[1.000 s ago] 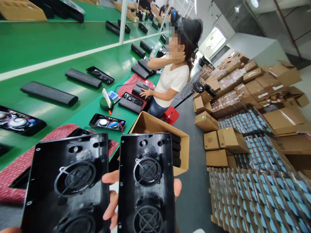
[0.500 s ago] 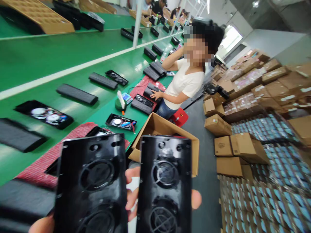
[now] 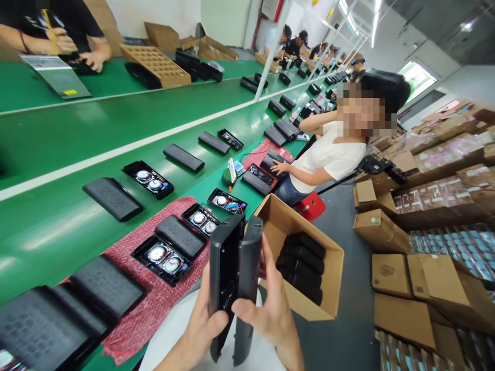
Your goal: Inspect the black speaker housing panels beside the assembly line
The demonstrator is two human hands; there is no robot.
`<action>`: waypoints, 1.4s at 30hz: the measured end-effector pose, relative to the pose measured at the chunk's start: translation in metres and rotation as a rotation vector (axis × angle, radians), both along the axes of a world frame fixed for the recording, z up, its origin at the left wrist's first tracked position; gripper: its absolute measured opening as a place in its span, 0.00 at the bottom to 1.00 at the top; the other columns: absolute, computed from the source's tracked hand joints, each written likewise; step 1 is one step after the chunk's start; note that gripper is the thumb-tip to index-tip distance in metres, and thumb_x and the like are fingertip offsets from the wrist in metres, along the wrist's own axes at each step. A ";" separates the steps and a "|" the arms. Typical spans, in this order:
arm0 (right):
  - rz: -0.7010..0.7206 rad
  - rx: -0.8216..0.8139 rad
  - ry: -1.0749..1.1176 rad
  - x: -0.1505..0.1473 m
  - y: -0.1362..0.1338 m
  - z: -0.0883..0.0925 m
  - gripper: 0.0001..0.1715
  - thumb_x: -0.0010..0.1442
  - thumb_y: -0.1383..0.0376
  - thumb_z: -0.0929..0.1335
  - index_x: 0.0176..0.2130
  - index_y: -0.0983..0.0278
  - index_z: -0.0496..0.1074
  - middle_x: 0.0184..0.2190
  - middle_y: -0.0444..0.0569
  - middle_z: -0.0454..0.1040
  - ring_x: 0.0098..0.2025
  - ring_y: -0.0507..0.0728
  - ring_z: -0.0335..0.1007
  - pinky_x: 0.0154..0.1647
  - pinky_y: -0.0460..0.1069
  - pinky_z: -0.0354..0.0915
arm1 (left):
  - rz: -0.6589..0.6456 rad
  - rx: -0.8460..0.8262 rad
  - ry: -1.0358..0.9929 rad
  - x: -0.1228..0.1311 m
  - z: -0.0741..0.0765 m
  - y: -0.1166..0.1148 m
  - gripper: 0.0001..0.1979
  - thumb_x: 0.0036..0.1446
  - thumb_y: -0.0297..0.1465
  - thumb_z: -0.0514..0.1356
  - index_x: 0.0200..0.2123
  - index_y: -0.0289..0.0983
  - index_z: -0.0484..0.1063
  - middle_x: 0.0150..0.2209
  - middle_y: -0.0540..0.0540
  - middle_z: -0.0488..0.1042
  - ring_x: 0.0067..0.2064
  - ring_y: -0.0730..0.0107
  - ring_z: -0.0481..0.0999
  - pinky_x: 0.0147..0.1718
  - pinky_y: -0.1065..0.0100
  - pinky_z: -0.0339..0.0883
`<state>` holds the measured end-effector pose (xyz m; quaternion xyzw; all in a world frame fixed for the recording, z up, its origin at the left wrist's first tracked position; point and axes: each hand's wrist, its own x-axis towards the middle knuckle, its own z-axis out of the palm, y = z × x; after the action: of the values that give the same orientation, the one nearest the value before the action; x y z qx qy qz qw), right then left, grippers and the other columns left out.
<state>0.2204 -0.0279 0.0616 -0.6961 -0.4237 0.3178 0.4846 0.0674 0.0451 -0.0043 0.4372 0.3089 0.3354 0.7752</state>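
Here both black shells (image 3: 234, 281) stand upright, edge-on, pressed together.

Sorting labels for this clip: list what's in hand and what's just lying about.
In hand:
left hand gripping one black speaker shell
right hand gripping the second black shell, pressed beside the first

Lying about:
open cardboard box of black parts
red bubble wrap mat
speaker units on the mat
green conveyor belt
co-worker's hand

No legible text anywhere (carton labels too blurred).
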 end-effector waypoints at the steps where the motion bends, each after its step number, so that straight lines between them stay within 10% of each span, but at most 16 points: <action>1: 0.006 -0.007 0.032 -0.002 0.007 -0.001 0.69 0.56 0.31 0.74 0.80 0.49 0.44 0.72 0.50 0.69 0.68 0.66 0.74 0.66 0.57 0.76 | 0.015 0.046 0.012 0.002 -0.009 0.001 0.53 0.50 0.62 0.71 0.74 0.45 0.65 0.76 0.43 0.65 0.74 0.37 0.66 0.71 0.49 0.67; 9: 0.026 -0.060 0.093 -0.016 0.035 -0.011 0.67 0.56 0.38 0.78 0.80 0.47 0.47 0.73 0.49 0.68 0.71 0.68 0.71 0.66 0.61 0.76 | 0.066 0.070 -0.028 0.002 -0.040 0.007 0.55 0.52 0.65 0.67 0.76 0.47 0.59 0.76 0.43 0.65 0.73 0.46 0.69 0.69 0.60 0.67; 18: 0.097 -0.142 -0.059 -0.030 0.063 -0.030 0.65 0.61 0.29 0.68 0.81 0.51 0.43 0.78 0.48 0.59 0.78 0.70 0.58 0.79 0.63 0.59 | 0.034 -0.104 -0.175 -0.008 -0.040 0.034 0.62 0.43 0.59 0.77 0.76 0.45 0.58 0.74 0.38 0.67 0.72 0.34 0.69 0.68 0.48 0.69; 23: 0.140 -0.079 0.287 -0.033 0.074 -0.059 0.51 0.69 0.36 0.66 0.79 0.46 0.48 0.82 0.42 0.47 0.83 0.62 0.44 0.83 0.61 0.51 | 0.174 -0.461 -0.209 -0.027 -0.065 0.041 0.50 0.43 0.55 0.78 0.68 0.46 0.73 0.72 0.42 0.72 0.74 0.34 0.65 0.72 0.46 0.63; 29: 0.143 -0.222 0.586 -0.054 0.077 -0.105 0.53 0.61 0.43 0.78 0.75 0.51 0.59 0.77 0.50 0.61 0.79 0.63 0.58 0.79 0.58 0.61 | 0.258 -0.737 -0.204 -0.044 -0.092 0.053 0.42 0.39 0.57 0.78 0.56 0.42 0.82 0.60 0.39 0.83 0.68 0.31 0.74 0.68 0.42 0.68; 37: 0.181 -0.310 0.505 -0.051 0.096 -0.127 0.59 0.55 0.47 0.81 0.75 0.56 0.59 0.72 0.57 0.69 0.74 0.69 0.67 0.72 0.61 0.70 | 0.400 -0.192 -0.067 -0.078 -0.058 0.134 0.56 0.56 0.56 0.70 0.79 0.47 0.47 0.73 0.36 0.68 0.73 0.38 0.68 0.68 0.46 0.67; 42: 0.245 -0.366 0.490 -0.050 0.100 -0.135 0.58 0.54 0.46 0.82 0.74 0.51 0.61 0.72 0.54 0.69 0.74 0.69 0.66 0.73 0.62 0.69 | 0.452 0.061 0.278 -0.091 -0.033 0.185 0.23 0.62 0.51 0.68 0.54 0.45 0.81 0.59 0.40 0.82 0.61 0.48 0.80 0.63 0.53 0.70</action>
<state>0.1700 0.0721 -0.0736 -0.6184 -0.3108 0.6028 0.3971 -0.0231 0.2304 -0.0373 0.4221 0.4921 0.4458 0.6172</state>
